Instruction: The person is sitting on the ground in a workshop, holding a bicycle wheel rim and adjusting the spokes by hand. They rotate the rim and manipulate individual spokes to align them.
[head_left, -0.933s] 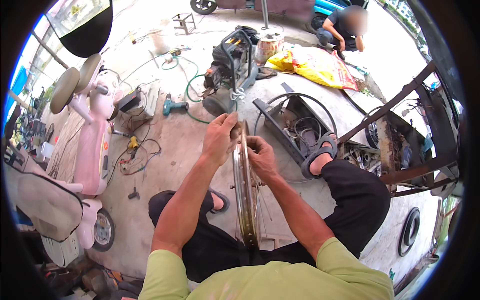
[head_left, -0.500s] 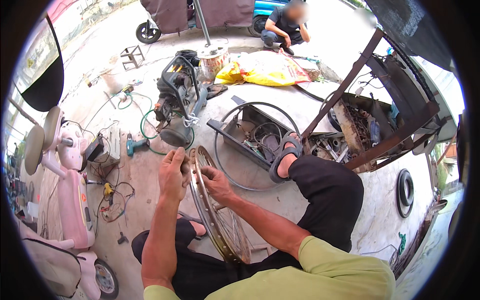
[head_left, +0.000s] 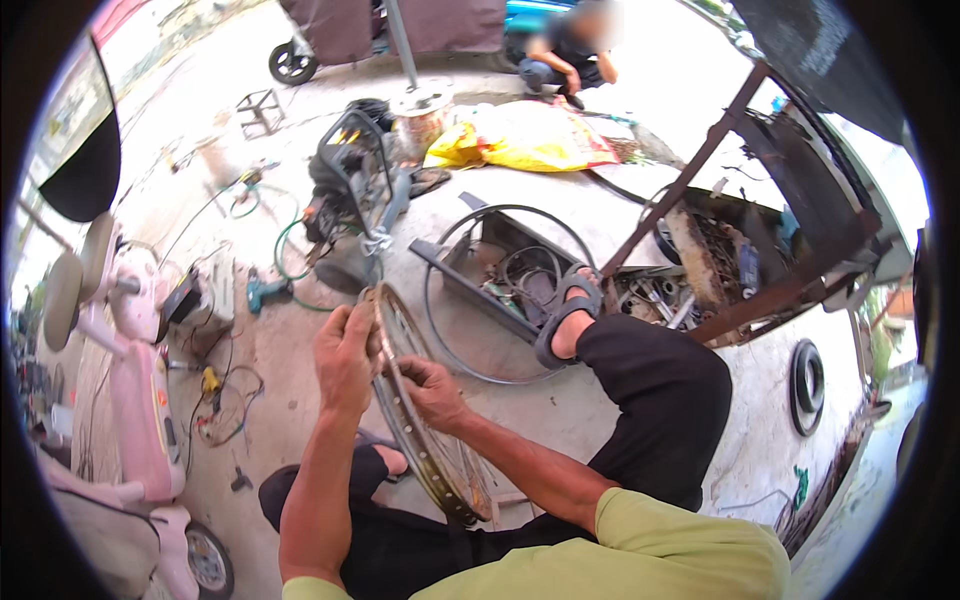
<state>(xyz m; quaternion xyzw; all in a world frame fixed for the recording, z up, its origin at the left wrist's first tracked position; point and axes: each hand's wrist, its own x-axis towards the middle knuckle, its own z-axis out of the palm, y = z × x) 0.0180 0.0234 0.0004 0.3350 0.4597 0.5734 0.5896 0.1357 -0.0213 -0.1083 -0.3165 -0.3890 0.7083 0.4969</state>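
Observation:
A spoked metal wheel (head_left: 412,446) stands tilted between my legs, its bare rim dotted with holes and its spokes on the right side. My left hand (head_left: 346,358) is closed beside the upper left edge of the rim, fingers curled in a pinch; what they hold is hidden or too small to make out. From the spoke side, my right hand (head_left: 432,394) grips the wheel just inside the rim, with its fingertips partly hidden. My sandalled foot (head_left: 570,335) rests by a dark metal trough (head_left: 490,300) holding cables and small parts.
A pink scooter (head_left: 150,420) stands at left, near a teal drill (head_left: 268,291) and loose wires. Ahead are a dark machine (head_left: 350,190) and a yellow sack (head_left: 530,138). A rusty frame (head_left: 745,285) with tools and a black tyre (head_left: 807,387) are at right. Another person (head_left: 570,55) squats beyond.
The wheel's top has tipped slightly left and up. Both hands have shifted a little with it, and my left hand sits slightly lower, still closed by the rim.

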